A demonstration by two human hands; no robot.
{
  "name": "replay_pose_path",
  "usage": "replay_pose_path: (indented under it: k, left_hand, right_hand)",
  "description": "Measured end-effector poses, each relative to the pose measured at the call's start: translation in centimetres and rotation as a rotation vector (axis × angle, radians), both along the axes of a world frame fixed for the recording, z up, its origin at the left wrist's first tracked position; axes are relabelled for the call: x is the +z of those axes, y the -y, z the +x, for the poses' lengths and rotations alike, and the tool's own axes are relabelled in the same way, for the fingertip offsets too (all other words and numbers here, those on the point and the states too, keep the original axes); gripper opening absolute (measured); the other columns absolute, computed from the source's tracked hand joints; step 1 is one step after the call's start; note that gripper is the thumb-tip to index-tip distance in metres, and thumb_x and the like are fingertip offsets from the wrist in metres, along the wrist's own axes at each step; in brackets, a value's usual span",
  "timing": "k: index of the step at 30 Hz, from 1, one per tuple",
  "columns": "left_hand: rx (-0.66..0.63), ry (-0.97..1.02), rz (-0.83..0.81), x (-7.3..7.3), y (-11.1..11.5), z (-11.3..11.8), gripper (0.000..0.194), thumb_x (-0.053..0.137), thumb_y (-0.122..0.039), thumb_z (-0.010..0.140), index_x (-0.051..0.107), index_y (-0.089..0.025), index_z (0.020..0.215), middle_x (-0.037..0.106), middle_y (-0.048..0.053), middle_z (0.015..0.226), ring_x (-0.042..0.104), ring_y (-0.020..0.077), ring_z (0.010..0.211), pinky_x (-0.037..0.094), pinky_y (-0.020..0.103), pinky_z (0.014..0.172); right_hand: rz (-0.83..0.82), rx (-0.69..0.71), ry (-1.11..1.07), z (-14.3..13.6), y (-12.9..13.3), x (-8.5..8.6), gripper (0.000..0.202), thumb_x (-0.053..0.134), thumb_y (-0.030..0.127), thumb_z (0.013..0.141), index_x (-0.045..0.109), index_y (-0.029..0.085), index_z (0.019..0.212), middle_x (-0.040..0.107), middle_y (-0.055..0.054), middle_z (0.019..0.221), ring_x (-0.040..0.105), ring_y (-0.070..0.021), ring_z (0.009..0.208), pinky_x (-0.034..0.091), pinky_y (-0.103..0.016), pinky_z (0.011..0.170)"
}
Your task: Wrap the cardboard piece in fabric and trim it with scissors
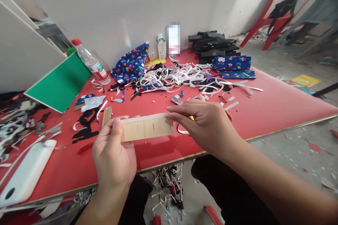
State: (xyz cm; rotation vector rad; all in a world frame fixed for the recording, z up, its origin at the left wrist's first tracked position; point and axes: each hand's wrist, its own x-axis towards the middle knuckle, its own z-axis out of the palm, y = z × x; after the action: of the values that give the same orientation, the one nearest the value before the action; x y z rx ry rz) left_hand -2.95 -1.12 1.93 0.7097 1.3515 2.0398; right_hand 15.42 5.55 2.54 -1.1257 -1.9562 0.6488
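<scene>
A flat, beige rectangular board (148,129) is held up over the front part of the red table. Short dark marks show on its face, and a white strip (144,117) runs along its upper edge. My left hand (114,154) grips the left end, thumb in front and fingers behind. At the upper right corner, the thumb and fingers of my right hand (207,123) pinch the end of the white strip. A narrow light-brown strip (106,115) lies just behind my left hand. Something red and yellow is mostly hidden behind my right hand.
White and black scraps (174,77) heap mid-table. Patterned blue cloth pieces (232,63) lie right, near stacked black pieces (213,47). A plastic bottle (95,66) and green board (60,82) stand left; a white oblong object (29,172) lies front left. The table edge (169,163) is close.
</scene>
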Motion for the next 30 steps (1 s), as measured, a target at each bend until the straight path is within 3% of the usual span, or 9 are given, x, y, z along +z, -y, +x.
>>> replay_pose_path:
  k: [5, 7, 9, 10, 12, 14, 17, 26, 30]
  left_hand:
    - [-0.086, -0.123, -0.107, -0.2, 0.1, -2.1, 0.017, 0.074, -0.036, 0.094, 0.08, -0.021, 0.088, 0.078, 0.005, 0.089, 0.075, 0.021, 0.083, 0.064, 0.034, 0.077]
    - [-0.116, -0.458, -0.143, -0.3, 0.3, -2.8, 0.014, 0.076, -0.037, 0.092, 0.082, -0.024, 0.094, 0.081, 0.008, 0.104, 0.074, 0.0286, 0.105, 0.059, 0.047, 0.101]
    - [-0.093, -0.884, -0.091, -0.4, 0.7, -2.7, 0.023, 0.083, -0.034, 0.085, 0.083, -0.026, 0.107, 0.078, 0.009, 0.126, 0.061, 0.0354, 0.135, 0.034, 0.057, 0.126]
    - [-0.1, -1.047, -0.051, -0.4, 1.0, -2.4, 0.032, 0.084, -0.031, 0.083, 0.082, -0.027, 0.115, 0.076, 0.009, 0.133, 0.055, 0.0369, 0.143, 0.025, 0.058, 0.13]
    - [-0.182, -1.21, 0.006, -0.3, 1.6, -1.3, 0.036, 0.079, -0.027, 0.088, 0.079, -0.027, 0.123, 0.078, 0.009, 0.129, 0.064, 0.0361, 0.134, 0.035, 0.055, 0.124]
    - [-0.29, -1.197, -0.018, -0.1, 1.9, -0.3, 0.027, 0.068, -0.025, 0.097, 0.079, -0.027, 0.122, 0.083, 0.007, 0.11, 0.078, 0.03, 0.103, 0.056, 0.044, 0.098]
    - [-0.432, -1.01, -0.131, 0.1, 1.8, 0.3, 0.023, 0.058, -0.03, 0.105, 0.08, -0.028, 0.113, 0.083, 0.006, 0.094, 0.079, 0.0241, 0.08, 0.058, 0.032, 0.07]
    - [-0.465, -0.998, -0.192, 0.7, 1.6, -0.2, 0.027, 0.058, -0.035, 0.103, 0.077, -0.024, 0.088, 0.066, 0.0, 0.065, 0.056, 0.0162, 0.054, 0.039, 0.026, 0.051]
    - [-0.496, -0.982, -0.157, 0.8, 1.8, -0.2, 0.022, 0.059, -0.034, 0.103, 0.079, -0.026, 0.1, 0.073, 0.003, 0.076, 0.065, 0.0197, 0.066, 0.045, 0.027, 0.058]
  right_hand:
    - [0.004, 0.06, 0.047, 0.8, -0.9, 0.0, 0.014, 0.072, 0.031, 0.097, 0.084, 0.027, 0.091, 0.081, -0.001, 0.082, 0.071, -0.0189, 0.074, 0.047, -0.031, 0.065]
    - [0.141, 0.044, 0.118, 1.1, -1.1, 0.0, 0.015, 0.07, 0.03, 0.098, 0.083, 0.025, 0.091, 0.08, -0.002, 0.082, 0.069, -0.0196, 0.076, 0.046, -0.032, 0.067]
    - [0.297, 0.058, 0.188, 1.3, -0.8, 0.1, 0.017, 0.068, 0.03, 0.101, 0.082, 0.024, 0.092, 0.08, -0.003, 0.082, 0.066, -0.02, 0.078, 0.046, -0.032, 0.069]
    - [0.356, 0.087, 0.212, 1.2, -0.5, 0.3, 0.019, 0.066, 0.03, 0.102, 0.082, 0.023, 0.093, 0.08, -0.003, 0.083, 0.064, -0.0197, 0.077, 0.046, -0.033, 0.069]
    - [0.419, 0.181, 0.21, 1.0, 0.2, 0.6, 0.021, 0.065, 0.031, 0.104, 0.081, 0.022, 0.094, 0.081, -0.003, 0.085, 0.062, -0.0183, 0.074, 0.047, -0.033, 0.07]
    - [0.412, 0.266, 0.151, 0.7, 0.8, 0.8, 0.017, 0.066, 0.027, 0.104, 0.082, 0.021, 0.101, 0.082, -0.003, 0.088, 0.061, -0.0172, 0.072, 0.05, -0.032, 0.071]
    - [0.331, 0.305, 0.073, 0.6, 1.0, 0.7, 0.018, 0.067, 0.022, 0.102, 0.08, 0.023, 0.114, 0.083, -0.003, 0.092, 0.064, -0.0176, 0.073, 0.052, -0.033, 0.072]
    - [0.003, 0.292, 0.041, 0.9, 0.6, 0.9, 0.01, 0.073, 0.03, 0.098, 0.077, 0.025, 0.09, 0.08, -0.003, 0.088, 0.067, -0.0206, 0.083, 0.051, -0.034, 0.074]
    - [-0.075, 0.37, 0.02, 0.9, 0.6, 0.9, 0.012, 0.067, 0.029, 0.102, 0.072, 0.023, 0.093, 0.075, -0.002, 0.089, 0.066, -0.0179, 0.084, 0.05, -0.031, 0.074]
